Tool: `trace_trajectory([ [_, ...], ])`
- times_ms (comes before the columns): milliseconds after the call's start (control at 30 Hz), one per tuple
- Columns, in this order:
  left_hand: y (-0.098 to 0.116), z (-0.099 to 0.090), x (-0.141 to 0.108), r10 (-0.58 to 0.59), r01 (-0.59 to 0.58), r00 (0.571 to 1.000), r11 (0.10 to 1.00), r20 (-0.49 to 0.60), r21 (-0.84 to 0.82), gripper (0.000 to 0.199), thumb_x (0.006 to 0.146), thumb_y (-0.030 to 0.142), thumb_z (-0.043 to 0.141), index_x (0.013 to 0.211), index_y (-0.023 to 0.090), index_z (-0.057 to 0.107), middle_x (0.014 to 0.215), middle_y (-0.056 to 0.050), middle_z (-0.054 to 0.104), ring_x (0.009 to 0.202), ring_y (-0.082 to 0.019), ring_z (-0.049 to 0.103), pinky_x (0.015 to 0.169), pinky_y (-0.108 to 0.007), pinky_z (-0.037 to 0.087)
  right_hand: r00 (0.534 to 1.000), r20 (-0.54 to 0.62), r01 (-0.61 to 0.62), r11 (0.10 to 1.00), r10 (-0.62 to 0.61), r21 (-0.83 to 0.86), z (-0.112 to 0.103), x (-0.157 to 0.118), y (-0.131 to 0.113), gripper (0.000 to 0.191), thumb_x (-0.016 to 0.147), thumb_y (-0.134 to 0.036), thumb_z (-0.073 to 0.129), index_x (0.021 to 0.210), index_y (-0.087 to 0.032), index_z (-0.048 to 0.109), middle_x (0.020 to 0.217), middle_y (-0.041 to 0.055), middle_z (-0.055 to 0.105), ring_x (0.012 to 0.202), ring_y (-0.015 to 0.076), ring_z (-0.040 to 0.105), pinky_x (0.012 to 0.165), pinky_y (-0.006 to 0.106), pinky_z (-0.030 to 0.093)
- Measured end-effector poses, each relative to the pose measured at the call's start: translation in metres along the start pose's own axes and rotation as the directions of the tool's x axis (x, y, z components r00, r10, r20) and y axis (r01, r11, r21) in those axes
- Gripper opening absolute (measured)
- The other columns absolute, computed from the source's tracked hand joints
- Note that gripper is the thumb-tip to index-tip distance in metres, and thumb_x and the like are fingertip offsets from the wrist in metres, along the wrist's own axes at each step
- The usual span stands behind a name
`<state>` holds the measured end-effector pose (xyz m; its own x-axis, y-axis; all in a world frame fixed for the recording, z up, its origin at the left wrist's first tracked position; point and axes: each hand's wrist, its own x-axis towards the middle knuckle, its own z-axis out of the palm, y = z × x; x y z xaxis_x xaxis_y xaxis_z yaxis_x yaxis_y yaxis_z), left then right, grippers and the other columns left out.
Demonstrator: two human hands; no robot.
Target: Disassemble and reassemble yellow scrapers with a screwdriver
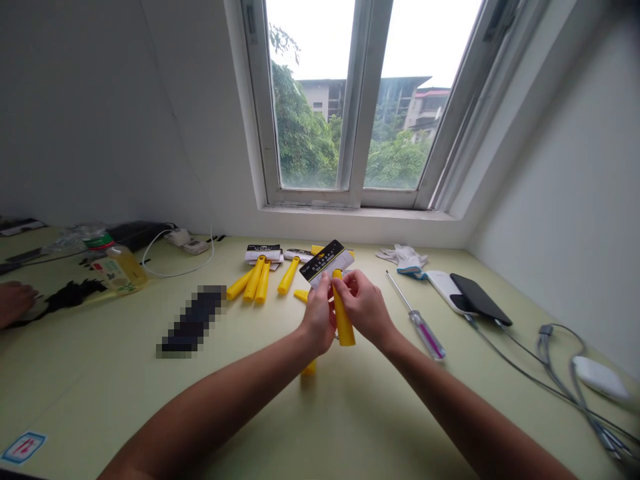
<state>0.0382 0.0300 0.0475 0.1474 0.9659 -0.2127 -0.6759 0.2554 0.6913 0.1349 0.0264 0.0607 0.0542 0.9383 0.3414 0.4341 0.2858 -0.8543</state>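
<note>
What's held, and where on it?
Right hand pinches a yellow plastic tube near its top; left hand holds a black-topped card by its lower edge.

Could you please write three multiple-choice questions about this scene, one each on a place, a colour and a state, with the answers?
1. Where does the screwdriver lie relative to the right hand?
A. To its right, on the table
B. To its left, on the table
C. Held in it

2. What colour is the plastic tube beside the left hand?
A. Blue
B. Yellow
C. Red

3. How does the black smartphone lie?
A. Held in a hand
B. Partly on a white device
C. Standing on its edge

Answers:
1. A, it lies on the table beyond that hand's right side.
2. B, the tube shows plainly yellow.
3. B, it overlaps the white device.
</note>
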Motion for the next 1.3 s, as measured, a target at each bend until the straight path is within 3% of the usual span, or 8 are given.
trace_trajectory([
  [167,0.007,0.003,-0.007,-0.062,0.056,0.997,0.991,0.042,0.122,0.045,0.085,0.055,0.059,0.108,0.017,0.059,0.085,-0.006,0.068,0.059,-0.015,0.064,0.049,-0.025,0.049,0.975,0.144,0.223,0.789,-0.17,-0.572,-0.02,-0.002,-0.018,0.026,0.095,-0.041,0.045,0.082,-0.02,0.053,0.071,0.0045,0.067,0.059,0.0179,0.058,0.056,0.028,0.028],
  [267,0.012,0.002,-0.007,-0.016,-0.004,0.996,0.972,0.082,0.235,0.043,0.084,0.054,0.06,0.109,0.018,0.058,0.095,-0.007,0.067,0.055,-0.012,0.061,0.04,-0.021,0.043,0.954,0.212,0.295,0.801,-0.213,-0.521,-0.051,0.009,-0.025,0.034,0.093,-0.042,0.048,0.069,-0.02,0.055,0.063,0.002,0.063,0.054,0.0141,0.053,0.056,0.028,0.031],
  [400,0.016,-0.002,-0.003,0.021,-0.084,0.983,0.933,0.182,0.35,0.039,0.085,0.05,0.062,0.105,0.018,0.054,0.101,-0.007,0.065,0.05,-0.01,0.059,0.04,-0.022,0.044,0.973,-0.126,0.153,0.951,-0.192,-0.27,-0.094,0.039,-0.009,0.03,0.087,-0.048,0.058,0.083,-0.019,0.064,0.071,0.0034,0.066,0.06,0.0144,0.055,0.058,0.027,0.038],
  [500,0.016,-0.006,0.0,-0.07,-0.067,0.957,0.891,0.282,0.45,0.044,0.083,0.054,0.064,0.104,0.017,0.052,0.093,-0.006,0.065,0.05,-0.013,0.062,0.04,-0.023,0.045,0.997,0.047,0.054,0.998,-0.056,0.04,-0.109,0.056,0.012,0.038,0.081,-0.053,0.065,0.095,-0.017,0.067,0.087,0.0072,0.068,0.073,0.016,0.058,0.06,0.027,0.041],
  [700,0.026,-0.012,0.005,-0.22,-0.063,0.89,0.808,0.399,0.586,0.046,0.082,0.055,0.065,0.104,0.018,0.05,0.084,-0.006,0.065,0.053,-0.017,0.066,0.041,-0.025,0.048,0.93,0.369,-0.071,0.983,0.002,0.172,-0.118,0.059,0.023,0.042,0.078,-0.053,0.068,0.097,-0.015,0.072,0.089,0.0076,0.07,0.073,0.0139,0.059,0.064,0.026,0.046],
  [867,0.046,-0.011,0.004,-0.293,-0.096,0.831,0.761,0.472,0.642,0.041,0.083,0.052,0.065,0.101,0.015,0.056,0.074,-0.003,0.062,0.039,-0.008,0.051,0.037,-0.02,0.038,0.857,0.513,-0.079,0.971,-0.05,0.227,-0.126,0.055,0.019,0.039,0.075,-0.045,0.074,0.1,-0.015,0.071,0.085,0.0061,0.069,0.069,0.0121,0.057,0.059,0.024,0.042],
  [1067,0.05,-0.01,0.003,-0.202,-0.214,0.854,0.703,0.479,0.678,0.047,0.08,0.059,0.066,0.099,0.016,0.058,0.09,-0.007,0.064,0.039,-0.006,0.052,0.036,-0.02,0.04,0.832,0.552,-0.103,0.961,-0.057,0.256,-0.123,0.055,0.019,0.037,0.076,-0.041,0.075,0.1,-0.014,0.067,0.087,0.0065,0.068,0.073,0.0135,0.057,0.06,0.025,0.043],
  [1300,0.048,-0.01,0.005,-0.155,-0.361,0.841,0.553,0.519,0.751,0.045,0.082,0.055,0.064,0.097,0.013,0.064,0.103,-0.015,0.066,0.041,-0.007,0.055,0.037,-0.021,0.041,0.884,0.461,-0.007,0.984,-0.077,0.177,-0.112,0.051,0.011,0.032,0.081,-0.044,0.07,0.095,-0.015,0.069,0.085,0.0049,0.069,0.074,0.0145,0.06,0.064,0.027,0.046],
])
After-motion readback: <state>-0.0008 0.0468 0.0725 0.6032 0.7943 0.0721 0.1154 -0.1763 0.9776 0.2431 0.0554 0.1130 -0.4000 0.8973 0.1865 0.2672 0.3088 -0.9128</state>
